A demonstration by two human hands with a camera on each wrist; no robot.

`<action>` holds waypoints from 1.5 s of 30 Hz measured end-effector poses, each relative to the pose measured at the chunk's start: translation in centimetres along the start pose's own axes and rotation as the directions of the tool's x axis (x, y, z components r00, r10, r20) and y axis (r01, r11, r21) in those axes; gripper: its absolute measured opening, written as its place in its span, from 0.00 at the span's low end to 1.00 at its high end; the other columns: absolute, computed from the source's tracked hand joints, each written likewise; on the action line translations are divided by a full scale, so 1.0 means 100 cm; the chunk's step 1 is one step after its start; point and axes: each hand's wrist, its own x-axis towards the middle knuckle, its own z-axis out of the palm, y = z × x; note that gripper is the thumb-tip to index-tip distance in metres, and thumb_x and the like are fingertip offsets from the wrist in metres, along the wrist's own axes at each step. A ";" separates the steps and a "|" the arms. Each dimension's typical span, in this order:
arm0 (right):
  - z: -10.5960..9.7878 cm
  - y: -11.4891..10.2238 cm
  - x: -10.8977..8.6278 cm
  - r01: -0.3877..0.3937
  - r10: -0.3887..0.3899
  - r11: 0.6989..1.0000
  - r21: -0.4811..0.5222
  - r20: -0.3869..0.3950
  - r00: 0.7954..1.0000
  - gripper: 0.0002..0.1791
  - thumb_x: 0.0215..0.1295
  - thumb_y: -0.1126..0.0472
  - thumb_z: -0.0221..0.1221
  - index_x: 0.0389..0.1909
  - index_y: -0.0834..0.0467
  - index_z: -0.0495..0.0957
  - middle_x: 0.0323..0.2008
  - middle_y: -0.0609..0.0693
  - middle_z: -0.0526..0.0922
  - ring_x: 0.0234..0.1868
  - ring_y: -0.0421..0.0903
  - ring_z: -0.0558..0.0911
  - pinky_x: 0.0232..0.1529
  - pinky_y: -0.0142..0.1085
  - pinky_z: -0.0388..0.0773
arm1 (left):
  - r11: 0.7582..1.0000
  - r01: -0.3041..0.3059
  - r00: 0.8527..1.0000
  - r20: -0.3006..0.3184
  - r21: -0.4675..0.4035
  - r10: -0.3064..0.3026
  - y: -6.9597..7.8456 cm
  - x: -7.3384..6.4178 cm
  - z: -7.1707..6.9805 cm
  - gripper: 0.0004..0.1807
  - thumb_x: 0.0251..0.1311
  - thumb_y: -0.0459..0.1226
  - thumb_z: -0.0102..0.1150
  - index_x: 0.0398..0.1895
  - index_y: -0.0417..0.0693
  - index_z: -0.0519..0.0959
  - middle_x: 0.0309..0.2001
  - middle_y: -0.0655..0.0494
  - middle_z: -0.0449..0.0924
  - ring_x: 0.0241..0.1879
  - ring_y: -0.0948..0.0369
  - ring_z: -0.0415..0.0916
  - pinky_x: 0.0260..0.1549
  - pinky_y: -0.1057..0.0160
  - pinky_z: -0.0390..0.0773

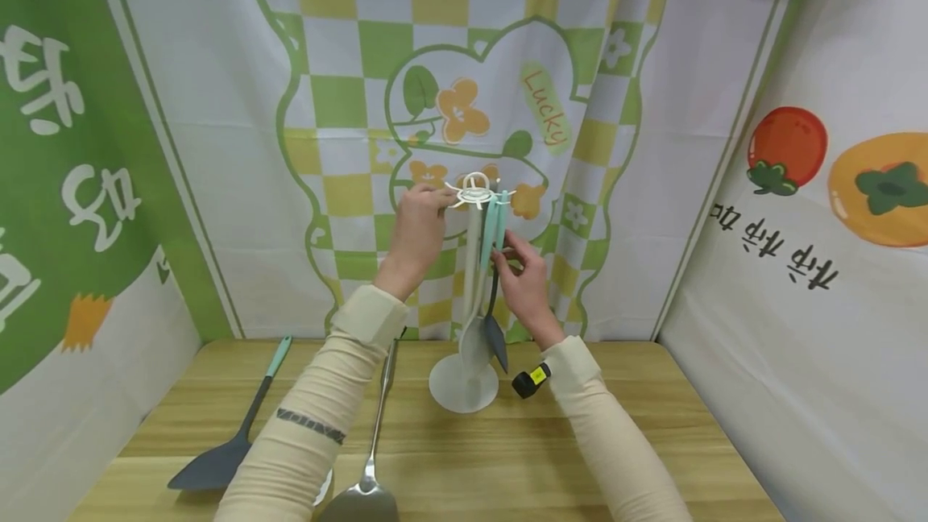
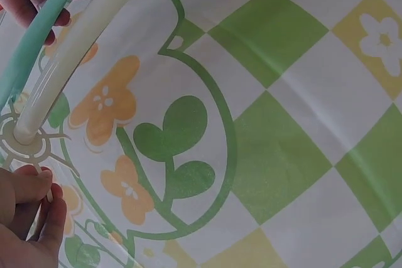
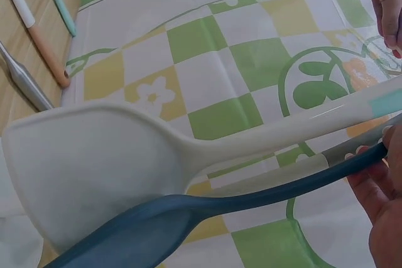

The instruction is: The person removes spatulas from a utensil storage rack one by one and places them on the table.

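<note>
Your right hand (image 1: 524,280) pinches the handle of the dark spoon (image 1: 496,343), thumb and fingers closed on it well above the bowl, with the spoon's head pointing down. Your left hand (image 1: 420,228) grips one hook (image 2: 49,194) at the crown of the white rack (image 1: 474,198), which probably serves to steady it. The spoon is close against the rack, its top up by the hooks, just beside the white spatula (image 1: 474,345), which hangs head down there. You seem to be at the step of hanging the spoon; whether its end is on a hook yet, you cannot tell from here. The next move likely calls for lining up that end with a free hook, letting it settle, then easing off the pinch without knocking the spatula. Farther out on the desk (image 1: 522,457), to your left, lie the dark turner (image 1: 217,461) and the steel turner (image 1: 366,502), both apart from the rack and presumably left to hang.
</note>
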 end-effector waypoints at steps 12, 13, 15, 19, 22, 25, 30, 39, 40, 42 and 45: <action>-0.002 -0.004 0.000 0.011 -0.011 0.999 -0.045 -0.006 1.000 0.21 0.69 0.78 0.56 0.62 0.76 0.73 0.47 0.74 0.79 0.43 0.68 0.83 0.45 0.56 0.87 | 0.999 0.048 0.998 0.032 0.007 -0.048 0.007 0.002 -0.004 0.10 0.64 0.19 0.58 0.41 0.34 0.87 0.42 0.41 0.89 0.45 0.48 0.85 0.48 0.59 0.87; -0.002 -0.004 0.001 0.015 -0.015 0.999 -0.044 -0.007 1.000 0.21 0.69 0.78 0.56 0.62 0.76 0.73 0.47 0.74 0.79 0.43 0.68 0.83 0.44 0.55 0.87 | 0.999 0.051 0.998 0.031 0.004 -0.051 0.007 0.002 -0.004 0.11 0.64 0.19 0.58 0.41 0.34 0.87 0.42 0.41 0.88 0.45 0.48 0.85 0.48 0.59 0.87; -0.003 -0.005 0.002 0.025 -0.025 0.999 -0.043 -0.010 1.000 0.21 0.69 0.78 0.57 0.62 0.76 0.73 0.47 0.74 0.79 0.43 0.68 0.83 0.43 0.56 0.87 | 0.998 0.055 0.998 0.031 0.003 -0.055 0.007 0.003 -0.004 0.11 0.64 0.19 0.58 0.41 0.34 0.88 0.43 0.42 0.88 0.45 0.48 0.84 0.48 0.59 0.87; -0.004 -0.005 0.005 0.047 -0.048 0.998 -0.052 -0.016 0.999 0.20 0.68 0.78 0.57 0.61 0.76 0.74 0.47 0.73 0.80 0.42 0.67 0.83 0.42 0.56 0.87 | 0.998 0.066 0.997 0.034 -0.002 -0.066 0.006 0.003 -0.003 0.11 0.64 0.20 0.58 0.41 0.35 0.88 0.43 0.42 0.88 0.46 0.48 0.84 0.48 0.59 0.87; -0.005 -0.006 0.005 0.044 -0.045 0.997 -0.060 -0.016 0.999 0.20 0.68 0.78 0.58 0.61 0.75 0.74 0.47 0.73 0.80 0.42 0.67 0.84 0.42 0.52 0.88 | 0.998 0.070 0.997 0.039 0.000 -0.070 0.006 0.003 -0.003 0.10 0.63 0.20 0.59 0.41 0.35 0.88 0.43 0.42 0.88 0.46 0.48 0.84 0.48 0.59 0.87; -0.006 -0.007 0.004 0.027 -0.028 0.997 -0.071 -0.012 1.000 0.20 0.68 0.77 0.58 0.61 0.75 0.75 0.48 0.72 0.81 0.42 0.67 0.84 0.42 0.45 0.89 | 0.998 0.067 0.997 0.041 0.007 -0.067 0.006 0.002 -0.004 0.11 0.63 0.20 0.59 0.41 0.35 0.88 0.43 0.42 0.88 0.46 0.48 0.84 0.49 0.57 0.86; -0.007 -0.009 0.002 0.017 -0.018 0.997 -0.080 -0.010 1.000 0.21 0.69 0.77 0.58 0.62 0.74 0.75 0.48 0.72 0.80 0.43 0.67 0.84 0.41 0.48 0.89 | 0.998 0.057 0.998 0.034 0.021 -0.057 0.005 0.001 -0.003 0.11 0.62 0.19 0.59 0.40 0.35 0.88 0.43 0.43 0.89 0.45 0.48 0.84 0.50 0.55 0.86; -0.010 -0.009 0.002 0.034 -0.036 0.998 -0.060 -0.027 0.999 0.21 0.68 0.78 0.57 0.62 0.75 0.74 0.48 0.74 0.79 0.42 0.69 0.82 0.41 0.61 0.85 | 0.999 0.049 0.998 0.030 0.011 -0.049 0.005 0.002 -0.002 0.12 0.62 0.18 0.58 0.40 0.35 0.88 0.42 0.43 0.89 0.45 0.48 0.84 0.49 0.58 0.86; -0.011 -0.009 0.001 0.032 -0.034 0.998 -0.062 -0.030 0.999 0.21 0.68 0.78 0.57 0.62 0.75 0.74 0.48 0.74 0.79 0.41 0.69 0.82 0.41 0.61 0.85 | 0.999 0.046 0.998 0.029 0.011 -0.047 0.005 0.002 -0.002 0.12 0.62 0.18 0.58 0.40 0.35 0.88 0.42 0.43 0.89 0.45 0.47 0.84 0.49 0.58 0.86; -0.012 -0.009 0.001 0.027 -0.028 0.998 -0.058 -0.029 0.999 0.22 0.69 0.78 0.57 0.63 0.74 0.74 0.48 0.74 0.79 0.41 0.69 0.83 0.40 0.63 0.84 | 0.999 0.044 0.999 0.027 0.008 -0.044 0.004 0.001 -0.002 0.12 0.61 0.18 0.58 0.40 0.35 0.88 0.42 0.42 0.89 0.45 0.47 0.84 0.49 0.57 0.86; -0.015 -0.008 0.000 0.022 -0.023 0.998 -0.052 -0.017 1.000 0.22 0.69 0.77 0.57 0.64 0.73 0.73 0.49 0.75 0.79 0.42 0.70 0.82 0.41 0.63 0.84 | 0.999 0.045 0.999 0.022 0.001 -0.045 0.003 0.001 -0.001 0.12 0.61 0.18 0.58 0.40 0.34 0.88 0.42 0.42 0.89 0.45 0.47 0.84 0.48 0.57 0.86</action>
